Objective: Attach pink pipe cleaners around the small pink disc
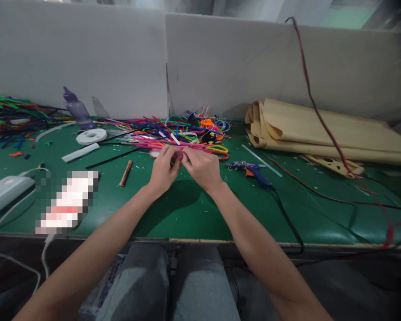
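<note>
Head camera view, looking down at a green worktable where a person works with both bare hands. The left hand and the right hand meet near the middle of the table, fingertips almost touching. Thumbs and fingers of both are drawn together, pinching a small pinkish piece between them; the fingers hide most of it, so its shape cannot be told. The piece is above the table, at the near edge of a bundle of pink stems.

Just behind the hands, a mixed pile of colourful stems and trimmings spreads towards a pale partition. A yellow loop lies just beside the right hand. Further right is a blue glue gun with an orange trigger and a black cord; a clear strip lies behind it, and a thick fold of tan paper rests along the back.

Left of the hands are a short brown stick, a white ring-shaped roll, a flat white strip and a leaning purple bottle. Nearer the front edge, a pixelated rectangular object lies beside a white power strip.
</note>
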### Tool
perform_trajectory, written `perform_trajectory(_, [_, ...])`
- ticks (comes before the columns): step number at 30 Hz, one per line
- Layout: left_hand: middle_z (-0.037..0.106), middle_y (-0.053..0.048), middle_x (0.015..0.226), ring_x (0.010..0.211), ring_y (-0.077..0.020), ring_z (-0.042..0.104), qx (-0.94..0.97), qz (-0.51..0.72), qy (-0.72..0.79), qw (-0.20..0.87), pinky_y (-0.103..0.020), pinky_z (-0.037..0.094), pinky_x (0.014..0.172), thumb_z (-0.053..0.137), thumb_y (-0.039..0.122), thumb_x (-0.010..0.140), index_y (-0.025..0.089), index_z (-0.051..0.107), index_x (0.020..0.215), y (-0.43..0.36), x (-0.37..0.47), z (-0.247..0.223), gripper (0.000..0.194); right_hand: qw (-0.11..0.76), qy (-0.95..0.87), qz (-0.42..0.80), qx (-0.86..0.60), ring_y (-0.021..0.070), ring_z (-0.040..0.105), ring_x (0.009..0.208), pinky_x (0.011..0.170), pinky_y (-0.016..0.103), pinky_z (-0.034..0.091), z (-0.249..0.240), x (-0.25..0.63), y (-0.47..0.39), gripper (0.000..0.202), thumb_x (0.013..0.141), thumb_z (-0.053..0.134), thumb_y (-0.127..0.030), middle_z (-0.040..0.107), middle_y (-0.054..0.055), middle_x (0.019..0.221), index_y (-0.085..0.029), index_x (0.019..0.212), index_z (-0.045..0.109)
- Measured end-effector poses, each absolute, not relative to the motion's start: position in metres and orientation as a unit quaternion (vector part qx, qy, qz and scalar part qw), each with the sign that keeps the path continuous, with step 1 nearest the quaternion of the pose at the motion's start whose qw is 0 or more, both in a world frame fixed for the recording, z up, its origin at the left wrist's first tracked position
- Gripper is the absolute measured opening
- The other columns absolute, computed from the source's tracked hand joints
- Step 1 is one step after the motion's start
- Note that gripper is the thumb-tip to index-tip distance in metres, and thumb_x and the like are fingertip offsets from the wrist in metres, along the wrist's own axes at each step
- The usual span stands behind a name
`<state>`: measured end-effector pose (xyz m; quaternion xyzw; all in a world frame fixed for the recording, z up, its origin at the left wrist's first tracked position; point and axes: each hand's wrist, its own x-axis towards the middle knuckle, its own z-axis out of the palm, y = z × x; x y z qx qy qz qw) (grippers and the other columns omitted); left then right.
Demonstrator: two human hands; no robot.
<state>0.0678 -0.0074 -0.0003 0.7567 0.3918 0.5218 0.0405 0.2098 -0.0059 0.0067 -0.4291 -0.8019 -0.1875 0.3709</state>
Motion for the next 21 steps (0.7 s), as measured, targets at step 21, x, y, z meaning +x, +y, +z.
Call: perform_trajectory(21, [0.053, -0.006, 0.107, 0.062, -0.0055, 0.057, 0.687, 0.623, 0.366, 0.084, -0.018, 0.043, 0.051, 0.053, 0.027, 0.086, 0.020, 0.051, 0.106, -0.014, 0.066, 0.000, 0.022, 0.519, -0.717, 0.059, -0.462, 0.0101, 0.051, 0.046, 0.050, 0.022, 0.036, 0.024, 0.211, -0.010, 0.012, 0.082, 0.045, -0.023, 0.055, -0.002, 0.053, -0.018, 0.081, 0.056])
